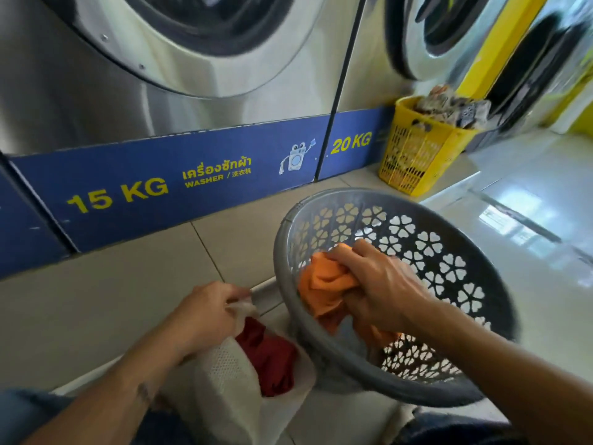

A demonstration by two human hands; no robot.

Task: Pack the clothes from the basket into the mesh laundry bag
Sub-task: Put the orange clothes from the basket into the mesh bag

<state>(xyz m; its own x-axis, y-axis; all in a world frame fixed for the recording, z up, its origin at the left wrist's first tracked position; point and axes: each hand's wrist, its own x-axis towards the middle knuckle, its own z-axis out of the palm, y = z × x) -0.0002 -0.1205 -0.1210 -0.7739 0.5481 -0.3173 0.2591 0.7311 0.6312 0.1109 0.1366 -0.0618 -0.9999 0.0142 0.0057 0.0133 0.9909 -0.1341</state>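
A round grey plastic basket with flower-shaped holes stands tilted on the floor at the right. Inside it my right hand grips an orange garment, bunched up near the basket's left rim. A pale blue cloth lies under it. To the left, the white mesh laundry bag sits low in front of me. My left hand pinches its top edge and holds the mouth apart. A dark red garment lies inside the bag.
Steel washing machines with a blue base strip marked 15 KG and 20 KG stand right behind the basket. A yellow basket full of laundry stands by them at the back right. Glossy tiled floor spreads to the right.
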